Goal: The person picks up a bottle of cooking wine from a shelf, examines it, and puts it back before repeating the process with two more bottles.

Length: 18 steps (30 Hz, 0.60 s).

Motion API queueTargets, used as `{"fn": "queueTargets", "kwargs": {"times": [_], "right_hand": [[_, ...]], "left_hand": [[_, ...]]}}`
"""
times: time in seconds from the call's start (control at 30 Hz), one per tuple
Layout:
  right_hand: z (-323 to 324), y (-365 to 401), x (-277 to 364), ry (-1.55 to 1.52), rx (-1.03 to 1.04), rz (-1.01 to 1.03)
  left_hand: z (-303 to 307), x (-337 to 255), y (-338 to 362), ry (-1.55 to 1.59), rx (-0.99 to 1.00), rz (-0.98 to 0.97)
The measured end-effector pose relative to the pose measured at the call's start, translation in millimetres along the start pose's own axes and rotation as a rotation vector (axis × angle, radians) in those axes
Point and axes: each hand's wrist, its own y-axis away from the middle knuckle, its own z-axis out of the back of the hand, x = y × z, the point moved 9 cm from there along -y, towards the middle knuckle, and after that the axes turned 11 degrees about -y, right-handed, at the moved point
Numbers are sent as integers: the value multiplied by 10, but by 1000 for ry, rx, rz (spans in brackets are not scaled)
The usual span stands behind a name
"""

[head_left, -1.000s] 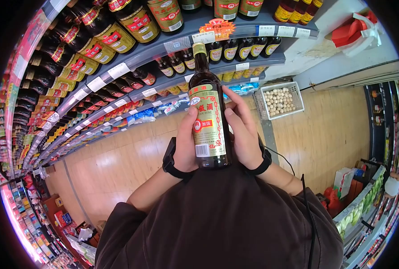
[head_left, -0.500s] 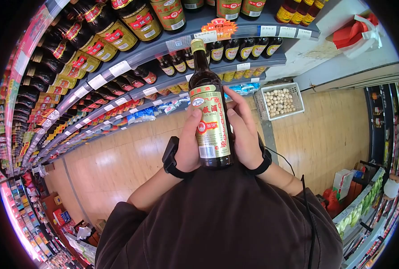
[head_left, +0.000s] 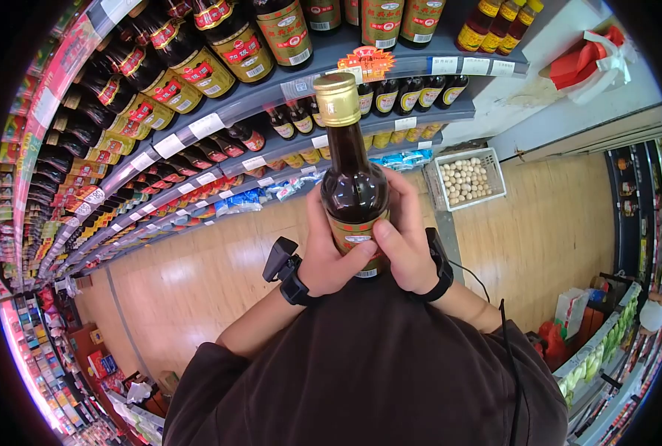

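Note:
Between my two hands is a dark glass bottle of cooking wine (head_left: pixel 355 195) with a gold cap and a gold-and-red label. It is tilted so that its cap points up toward the camera. My left hand (head_left: pixel 323 256) wraps the bottle's left side, its thumb lying across the label. On the other side my right hand (head_left: pixel 407 249) grips it, thumb pressed on the front of the label. Much of the label is hidden under the thumbs. Both wrists wear black bands.
Ahead, a curved grey shelf (head_left: pixel 231 104) carries rows of dark bottles with price tags. A white crate (head_left: pixel 503 182) of round, pale items, possibly eggs, stands on the wooden floor (head_left: pixel 539 230). More stocked shelves (head_left: pixel 647 193) line the right side.
The bottle has tipped, bringing its cap nearer the camera and foreshortening the label. Both thumbs have moved onto the label's front. The shelf view has shifted slightly.

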Motion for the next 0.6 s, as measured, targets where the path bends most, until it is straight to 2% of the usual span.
{"fn": "queueTargets", "kwargs": {"times": [0.07,0.13,0.3,0.37,0.6], "right_hand": [[4,-14,-1,40,11,-10],[-8,-54,82,194,30,67],[-79,-113,139,222,16,97],[-92,-109,147,237,20,102],[-7,-133,160,133,-28,43]], "left_hand": [[-21,11,1,-29,12,46],[-22,7,-4,-37,23,47],[-27,115,-10,-59,45,45],[-31,121,-12,-225,97,3],[-104,-66,-51,-195,134,11]]}}
